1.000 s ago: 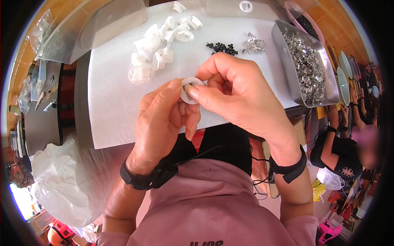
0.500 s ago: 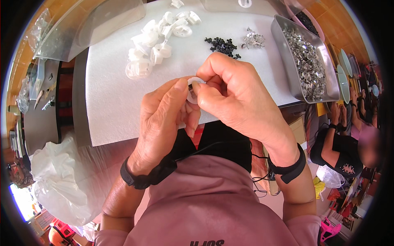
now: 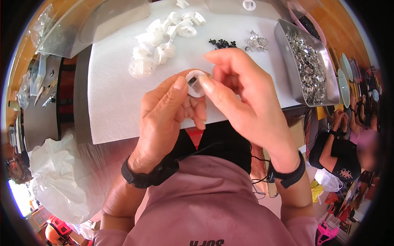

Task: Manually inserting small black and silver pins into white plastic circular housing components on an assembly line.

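Between the thumb and fingers of my left hand is a small round white plastic part, its face turned up. A dark piece sits in a slot in that face. My right hand is at the part's right side, its thumb tip overlapping the rim and its index finger lifted away from the thumb. Whether the thumb presses on the part I cannot tell. Beyond my hands lie a heap of white plastic housings, a small pile of black pieces and a small pile of shiny metal pieces.
A white foam sheet covers the table. At the right stands a metal tray full of small metal pieces, with a pink container behind it. A plastic bag hangs at the left. Another person sits at the far right.
My right index finger has lifted off the white part and the right hand has opened out. More of the part's face now shows, still held in my left hand.
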`<state>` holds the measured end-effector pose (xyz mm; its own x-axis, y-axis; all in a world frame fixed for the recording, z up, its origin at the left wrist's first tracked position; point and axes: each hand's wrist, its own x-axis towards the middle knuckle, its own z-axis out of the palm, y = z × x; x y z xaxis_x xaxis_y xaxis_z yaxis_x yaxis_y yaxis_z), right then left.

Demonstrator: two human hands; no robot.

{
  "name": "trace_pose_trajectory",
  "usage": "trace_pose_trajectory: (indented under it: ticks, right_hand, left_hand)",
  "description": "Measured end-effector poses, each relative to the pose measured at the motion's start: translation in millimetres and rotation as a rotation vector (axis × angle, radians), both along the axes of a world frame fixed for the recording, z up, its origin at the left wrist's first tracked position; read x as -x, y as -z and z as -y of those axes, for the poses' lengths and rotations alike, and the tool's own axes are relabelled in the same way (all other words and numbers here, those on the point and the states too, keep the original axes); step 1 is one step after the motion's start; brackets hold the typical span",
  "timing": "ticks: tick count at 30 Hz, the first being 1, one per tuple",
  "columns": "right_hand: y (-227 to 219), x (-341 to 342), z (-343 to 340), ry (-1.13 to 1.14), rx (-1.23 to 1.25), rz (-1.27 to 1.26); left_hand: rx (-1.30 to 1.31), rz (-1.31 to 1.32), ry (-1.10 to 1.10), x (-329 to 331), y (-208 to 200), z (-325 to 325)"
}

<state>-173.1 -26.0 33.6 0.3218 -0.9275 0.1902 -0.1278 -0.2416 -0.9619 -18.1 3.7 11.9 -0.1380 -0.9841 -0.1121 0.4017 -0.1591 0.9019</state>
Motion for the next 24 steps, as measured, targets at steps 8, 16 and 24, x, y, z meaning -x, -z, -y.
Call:
trace_pose_trajectory:
  ticks: [8, 16, 24]
  right_hand:
    - [5.8, -10.6, -9.9, 0.051, 0.404, -0.258]
    - [9.9, -9.5, -9.5, 0.053, 0.519, -0.307]
    - [9.2, -6.9, -2.5, 0.004, 0.428, -0.226]
  left_hand:
    - [-0.006, -0.064, -0.028, -5.4, 4.3, 2.1]
    - [0.134, -0.054, 0.025, -5.2, 9.1, 0.6]
    - [0.156, 0.000, 0.014, -4.4, 12.1, -1.3]
